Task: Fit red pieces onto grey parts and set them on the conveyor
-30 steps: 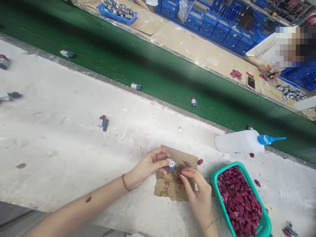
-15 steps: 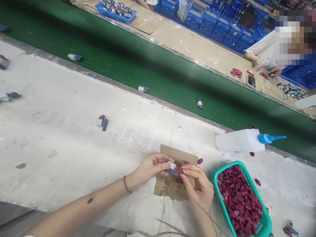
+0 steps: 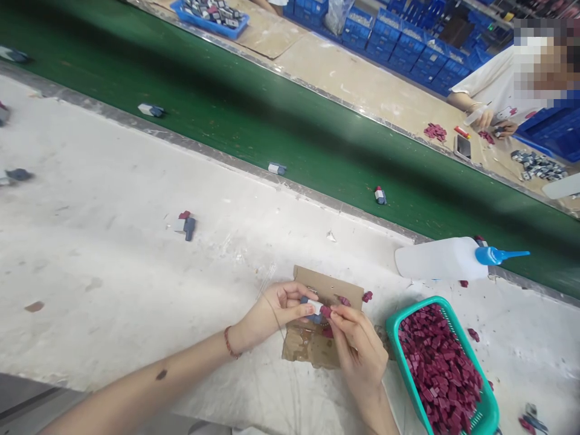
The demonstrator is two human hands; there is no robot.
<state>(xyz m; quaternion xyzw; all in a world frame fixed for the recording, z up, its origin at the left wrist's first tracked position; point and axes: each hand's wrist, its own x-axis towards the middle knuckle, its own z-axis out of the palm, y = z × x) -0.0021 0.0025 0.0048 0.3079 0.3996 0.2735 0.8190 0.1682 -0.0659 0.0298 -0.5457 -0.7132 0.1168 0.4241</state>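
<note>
Between the thumb and fingers of my left hand [image 3: 283, 309] is a small grey-and-white plastic part [image 3: 314, 307]. My right hand [image 3: 360, 344] pinches a small dark-red piece [image 3: 325, 312] against the white end of that part; whether it is seated cannot be made out. Both hands are over a piece of brown cardboard [image 3: 299, 344] with wet-looking stains and a few dark-red pieces on it. To the right of my right hand stands a green basket [image 3: 410, 377] full of dark-red pieces. A white bottle with a blue nozzle [image 3: 441, 258] lies on its side behind the basket.
A green conveyor belt [image 3: 217, 121] crosses beyond the white table [image 3: 113, 254], carrying several grey-and-white parts. One assembled part [image 3: 185, 225] lies on the table to the left. Across the belt, a co-worker [image 3: 493, 103] sits by small piles of parts, and a blue tray [image 3: 212, 23] holds more.
The parts on the belt have shifted to the right. My right hand has moved slightly left, and the dark-red piece is now in line with the white end of the held part.
</note>
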